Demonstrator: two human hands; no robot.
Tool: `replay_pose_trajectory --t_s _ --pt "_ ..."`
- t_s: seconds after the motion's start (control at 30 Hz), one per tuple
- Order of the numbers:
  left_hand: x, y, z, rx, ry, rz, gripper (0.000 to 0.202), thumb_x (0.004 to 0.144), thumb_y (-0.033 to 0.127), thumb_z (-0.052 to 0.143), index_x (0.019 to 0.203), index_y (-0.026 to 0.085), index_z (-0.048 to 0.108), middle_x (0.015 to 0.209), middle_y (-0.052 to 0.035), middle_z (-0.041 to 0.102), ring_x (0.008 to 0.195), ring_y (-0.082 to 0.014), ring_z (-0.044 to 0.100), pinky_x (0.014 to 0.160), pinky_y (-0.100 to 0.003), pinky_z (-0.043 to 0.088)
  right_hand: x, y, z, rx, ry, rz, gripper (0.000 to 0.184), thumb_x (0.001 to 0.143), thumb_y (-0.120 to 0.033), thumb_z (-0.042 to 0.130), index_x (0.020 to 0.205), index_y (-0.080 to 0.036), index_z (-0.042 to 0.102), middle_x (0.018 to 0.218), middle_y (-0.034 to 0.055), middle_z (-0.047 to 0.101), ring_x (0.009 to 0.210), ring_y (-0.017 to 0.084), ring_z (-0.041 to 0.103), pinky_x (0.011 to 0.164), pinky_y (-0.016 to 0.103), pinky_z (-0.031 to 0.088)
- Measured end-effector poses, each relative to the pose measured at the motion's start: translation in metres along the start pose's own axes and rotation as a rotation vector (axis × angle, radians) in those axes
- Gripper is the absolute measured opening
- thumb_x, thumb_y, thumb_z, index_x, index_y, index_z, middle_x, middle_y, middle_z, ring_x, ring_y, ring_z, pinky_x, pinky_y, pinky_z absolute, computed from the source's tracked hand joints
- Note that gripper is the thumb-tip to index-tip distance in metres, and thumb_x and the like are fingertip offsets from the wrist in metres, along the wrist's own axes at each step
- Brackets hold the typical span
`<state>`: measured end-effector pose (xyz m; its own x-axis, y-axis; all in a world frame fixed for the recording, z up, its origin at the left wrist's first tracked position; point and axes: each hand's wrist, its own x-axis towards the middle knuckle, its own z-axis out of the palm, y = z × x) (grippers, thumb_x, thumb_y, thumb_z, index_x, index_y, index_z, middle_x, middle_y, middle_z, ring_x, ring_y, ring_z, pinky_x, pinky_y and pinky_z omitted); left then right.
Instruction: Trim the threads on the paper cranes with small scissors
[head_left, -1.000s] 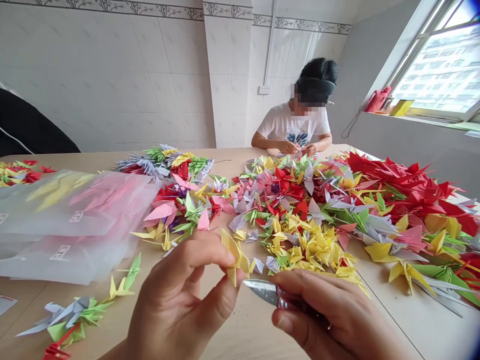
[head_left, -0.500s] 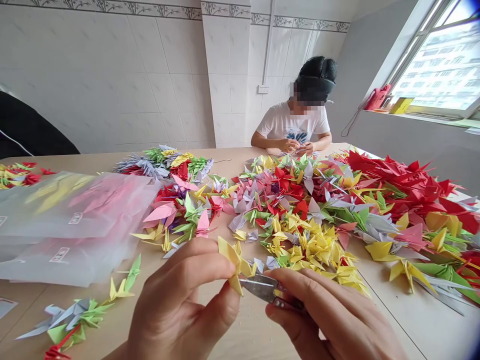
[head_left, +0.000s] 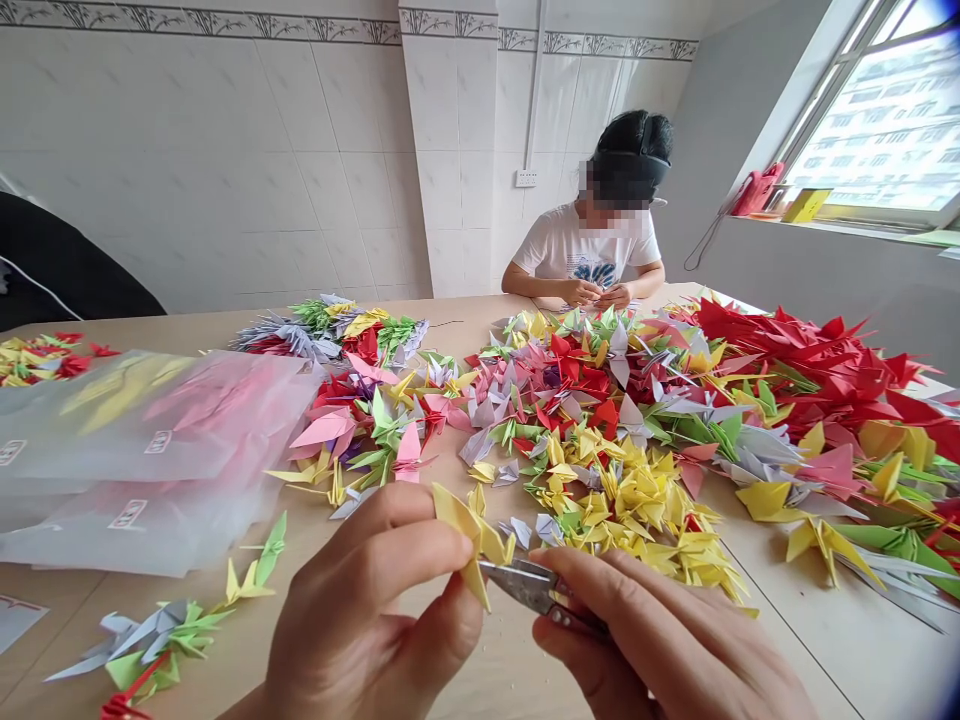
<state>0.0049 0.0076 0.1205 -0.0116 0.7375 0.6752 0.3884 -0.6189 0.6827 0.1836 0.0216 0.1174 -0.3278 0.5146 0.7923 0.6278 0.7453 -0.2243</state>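
Observation:
My left hand (head_left: 367, 600) pinches a yellow origami paper crane (head_left: 469, 530) between thumb and fingers. My right hand (head_left: 645, 640) is closed around small steel thread snips (head_left: 525, 588), whose pointed blades reach the lower edge of the crane. Just beyond both hands lies a large spread of paper cranes (head_left: 600, 430) in yellow, red, pink, green and lilac, its nearest yellow ones a short way from my right fingers. The snips' handle is mostly hidden inside my right hand.
Translucent plastic bags (head_left: 150, 450) holding cranes lie on the light wooden table (head_left: 480, 650) to the left. A short string of cranes (head_left: 165, 630) lies near the front edge. Across the table, a co-worker in a white T-shirt (head_left: 585, 250) works with both hands.
Compared with a second ago, the crane has turned in my left hand and the snips have rotated, their tips now at its lower edge. The view has shifted slightly.

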Motion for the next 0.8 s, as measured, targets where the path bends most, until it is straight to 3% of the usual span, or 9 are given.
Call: replay_pose_trajectory --t_s 0.2,0.57,0.8 --pt "0.003 -0.009 -0.003 -0.030 -0.015 0.197 0.041 0.065 -0.009 0.058 0.096 0.017 0.058 0.083 -0.0026 0.057 0.079 -0.0155 0.058 0.069 -0.027 0.051 0.007 -0.003 0.001 -0.047 0.073 -0.008 0.026 0.093 -0.035 0.043 0.081 -0.019 0.058 0.057 0.0003 0.068 0.040 0.013 0.062 0.032 0.020 0.040" --pt "0.010 -0.006 -0.001 -0.063 -0.048 0.190 0.039 0.064 -0.007 0.057 0.094 0.017 0.057 0.080 -0.0002 0.059 0.076 -0.0125 0.059 0.062 -0.021 0.050 0.015 -0.001 -0.003 0.024 -0.011 -0.048 0.034 0.094 -0.036 0.040 0.074 -0.017 0.059 0.058 0.0023 0.069 0.042 0.011 0.064 0.036 0.014 0.045" --pt "0.009 0.000 0.003 -0.085 0.037 0.112 0.033 0.066 -0.004 0.056 0.089 0.018 0.056 0.079 0.0015 0.059 0.078 -0.0100 0.058 0.068 -0.018 0.050 0.013 0.001 -0.005 0.052 -0.050 -0.030 0.036 0.095 -0.039 0.038 0.075 -0.018 0.059 0.059 0.0017 0.070 0.041 0.011 0.064 0.035 0.015 0.045"
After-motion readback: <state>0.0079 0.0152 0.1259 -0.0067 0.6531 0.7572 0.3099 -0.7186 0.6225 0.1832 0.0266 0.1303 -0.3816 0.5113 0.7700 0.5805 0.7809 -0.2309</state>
